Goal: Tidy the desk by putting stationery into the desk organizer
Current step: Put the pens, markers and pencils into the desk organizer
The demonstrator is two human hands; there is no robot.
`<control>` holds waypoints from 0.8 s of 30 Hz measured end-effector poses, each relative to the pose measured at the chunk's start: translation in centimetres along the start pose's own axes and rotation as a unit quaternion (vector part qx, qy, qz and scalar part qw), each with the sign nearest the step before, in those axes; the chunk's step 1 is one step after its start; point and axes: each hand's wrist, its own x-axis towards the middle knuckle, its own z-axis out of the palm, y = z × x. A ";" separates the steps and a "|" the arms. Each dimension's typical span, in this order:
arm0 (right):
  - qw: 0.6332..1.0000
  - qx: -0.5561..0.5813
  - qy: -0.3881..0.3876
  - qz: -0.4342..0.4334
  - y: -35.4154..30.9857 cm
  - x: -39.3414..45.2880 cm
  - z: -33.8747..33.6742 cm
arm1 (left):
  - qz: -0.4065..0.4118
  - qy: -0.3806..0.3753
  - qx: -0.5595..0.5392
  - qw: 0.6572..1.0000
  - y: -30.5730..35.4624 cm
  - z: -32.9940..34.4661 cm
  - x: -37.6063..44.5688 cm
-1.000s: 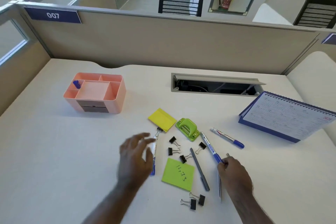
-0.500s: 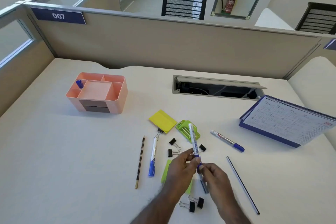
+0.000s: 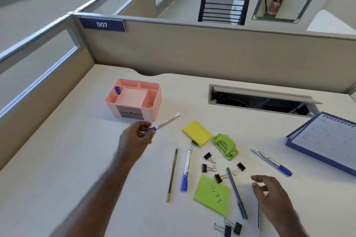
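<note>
My left hand [image 3: 134, 140] grips a blue-capped pen [image 3: 165, 122] by its cap end, the barrel pointing up and right, just in front of the pink desk organizer [image 3: 154, 110]. One blue pen cap [image 3: 117, 90] sticks out of the organizer's back left compartment. My right hand [image 3: 271, 196] hovers open over the desk near a thin dark pen [image 3: 258, 217]. Loose on the desk lie a pencil [image 3: 172, 174], a blue pen [image 3: 185, 171], a grey pen [image 3: 236, 192], another blue pen [image 3: 270, 160], several black binder clips [image 3: 209, 167], yellow sticky notes [image 3: 197, 132], a green note [image 3: 212, 194] and a green hole punch [image 3: 224, 145].
A desk calendar [image 3: 327, 140] lies at the right. An open cable hatch [image 3: 258, 99] sits in the desk behind the stationery. Beige partition walls [image 3: 212, 52] close the back and left sides.
The pen went from both hands to my left hand alone, which carried it left toward the organizer. My right hand let go and dropped back to the right.
</note>
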 end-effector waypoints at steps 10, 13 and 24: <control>0.999 0.001 0.007 0.034 0.4 0.3 0.1 | 0.101 0.252 0.078 0.959 1.4 -18.4 12.6; 0.999 0.002 0.008 0.033 0.1 0.5 0.3 | 0.106 0.241 0.118 0.957 1.2 -17.7 14.9; 1.000 0.007 0.019 0.022 -0.5 0.7 0.4 | 0.163 0.181 0.266 0.933 1.4 -12.6 19.1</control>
